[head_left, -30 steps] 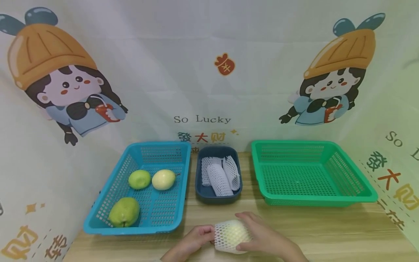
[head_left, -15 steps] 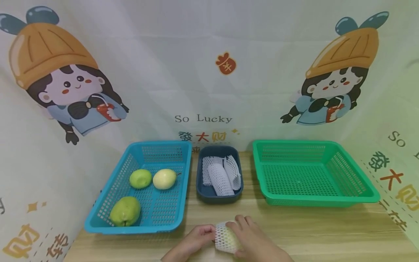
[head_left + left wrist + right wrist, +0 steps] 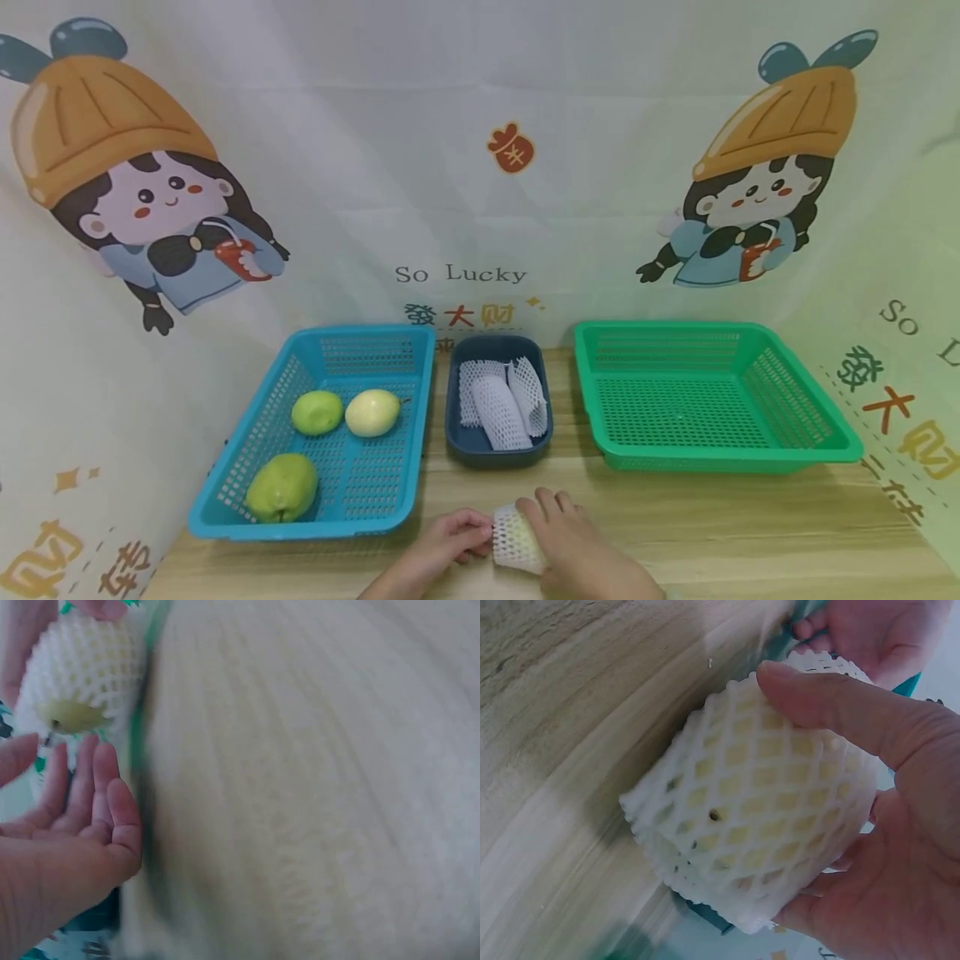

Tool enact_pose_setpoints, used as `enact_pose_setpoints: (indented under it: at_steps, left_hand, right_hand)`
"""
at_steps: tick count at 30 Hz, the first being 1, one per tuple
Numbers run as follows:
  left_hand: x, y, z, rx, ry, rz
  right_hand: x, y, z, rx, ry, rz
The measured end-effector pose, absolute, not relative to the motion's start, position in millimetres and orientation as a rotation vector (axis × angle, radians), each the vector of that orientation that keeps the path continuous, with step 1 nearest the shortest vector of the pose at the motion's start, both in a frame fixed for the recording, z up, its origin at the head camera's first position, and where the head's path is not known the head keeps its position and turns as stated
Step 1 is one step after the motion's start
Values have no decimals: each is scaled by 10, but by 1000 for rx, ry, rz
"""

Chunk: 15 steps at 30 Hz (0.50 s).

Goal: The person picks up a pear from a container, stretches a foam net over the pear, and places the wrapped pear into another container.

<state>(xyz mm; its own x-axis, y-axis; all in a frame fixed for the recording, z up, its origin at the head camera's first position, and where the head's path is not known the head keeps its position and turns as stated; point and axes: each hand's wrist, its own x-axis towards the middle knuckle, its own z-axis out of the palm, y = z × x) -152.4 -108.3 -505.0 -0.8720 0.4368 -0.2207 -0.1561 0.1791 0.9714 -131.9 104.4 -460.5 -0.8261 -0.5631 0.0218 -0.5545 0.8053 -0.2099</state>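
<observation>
Head view: netted fruit at three o'clock from left hand, thumb and fingers apart; right hand, nearer, clamped round it.

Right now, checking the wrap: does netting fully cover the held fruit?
No, the left wrist view shows the fruit partly bare below the netting.

Pale backdrop, orange-hatted cartoon figures, wood-grain tabletop

Curtained-off, the kind of room unclear: pale cloth (printed "So Lucky") hangs behind and beside a wood-grain bench.
</observation>
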Motion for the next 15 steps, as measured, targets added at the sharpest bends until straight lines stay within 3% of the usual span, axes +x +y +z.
enact_pose_setpoints:
  at_steps: [8,15]
  left_hand:
    - [-1384,-1109,-4802,456,2214,1679]
    - [-1216,-1132,-4485,663,2712,1245]
  right_hand:
    - [-1338,1074,-4598,-970,2954,-365]
    - [-1357,1095,-4613,-987,2947,-357]
